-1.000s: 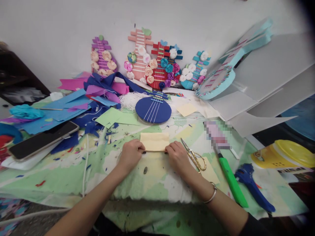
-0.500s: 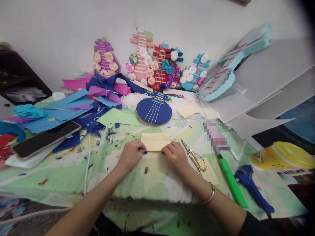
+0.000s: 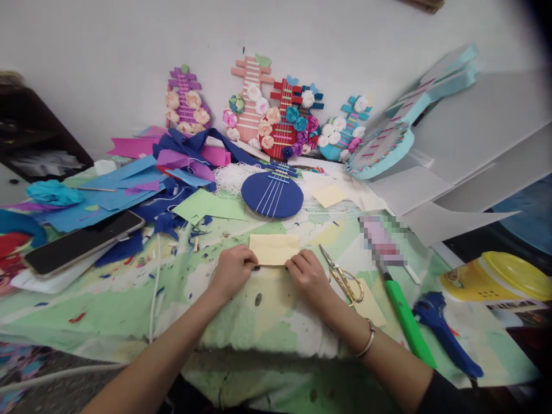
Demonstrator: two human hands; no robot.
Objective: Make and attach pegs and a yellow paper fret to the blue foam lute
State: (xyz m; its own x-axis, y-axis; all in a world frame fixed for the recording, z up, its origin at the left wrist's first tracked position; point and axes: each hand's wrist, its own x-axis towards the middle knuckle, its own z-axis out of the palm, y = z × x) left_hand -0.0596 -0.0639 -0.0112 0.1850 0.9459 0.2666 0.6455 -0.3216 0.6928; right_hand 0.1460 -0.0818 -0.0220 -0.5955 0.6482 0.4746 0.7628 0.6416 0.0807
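A pale yellow strip of paper [image 3: 274,248] lies flat near the middle of the table, with a crease running along it. At its lower left corner my left hand [image 3: 235,267] pinches the near edge. My right hand [image 3: 308,276] grips the lower right corner in the same way, a metal bangle on the wrist. Just right of that hand lie gold-handled scissors [image 3: 345,279], closed, partly over another pale yellow sheet [image 3: 370,303]. Beyond the strip rests a dark blue round lute-shaped craft piece [image 3: 272,195] with white strings.
Colourful flower-trimmed craft lutes [image 3: 284,123] lean against the wall. A phone [image 3: 84,241] and scattered blue paper [image 3: 123,181] lie left. On the right are a green-handled cutter [image 3: 409,322], a blue glue gun [image 3: 446,333], a yellow tub [image 3: 495,276] and grey boards [image 3: 470,138].
Both hands keep their hold on the paper strip with hardly any movement. The whole view has shifted slightly.
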